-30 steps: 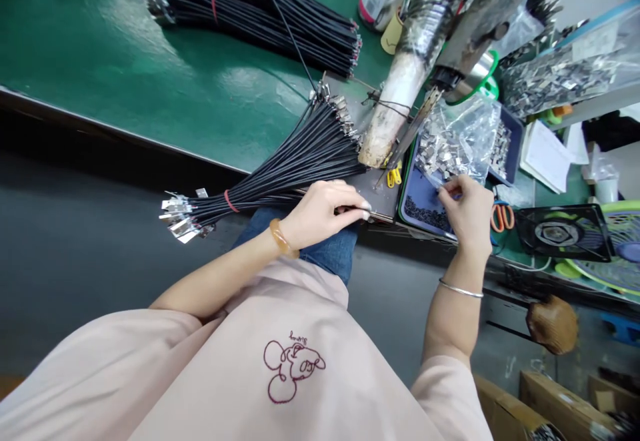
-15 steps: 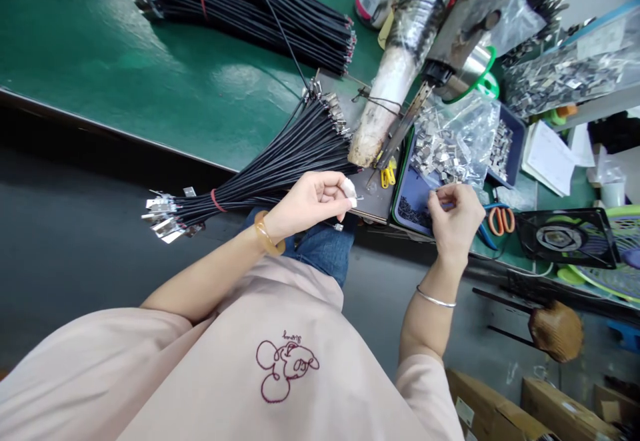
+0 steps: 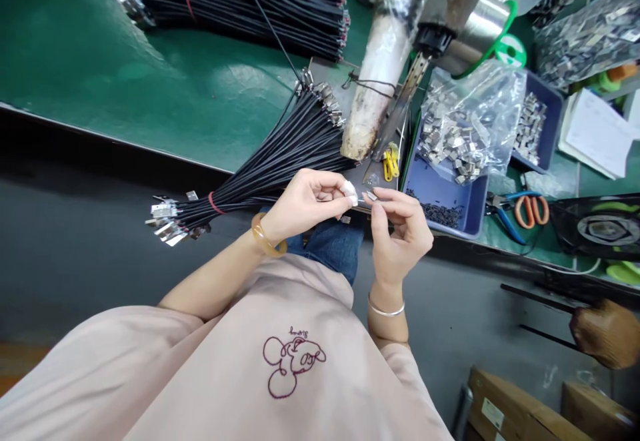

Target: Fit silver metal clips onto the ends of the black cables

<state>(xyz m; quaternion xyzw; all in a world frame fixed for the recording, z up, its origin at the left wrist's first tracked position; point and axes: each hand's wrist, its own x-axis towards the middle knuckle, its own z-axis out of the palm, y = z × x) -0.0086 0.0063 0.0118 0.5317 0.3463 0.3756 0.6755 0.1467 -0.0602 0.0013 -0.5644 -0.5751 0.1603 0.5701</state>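
Black cables [image 3: 290, 151] fan out at left. Close together near the table edge, the left hand [image 3: 313, 197] pinches a wire tip [image 3: 361, 201] and the right hand [image 3: 400, 227] a small metal piece [image 3: 371, 195].

Glossy green worktable [image 3: 210, 104] — grey floor [image 3: 450, 334] below — wooden stool [image 3: 605, 333].

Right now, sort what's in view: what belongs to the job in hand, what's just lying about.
Likely in the job:
fanned black cables
small metal piece in the right grip
blue tray

Probably just lying about:
black fan
white papers
cardboard boxes
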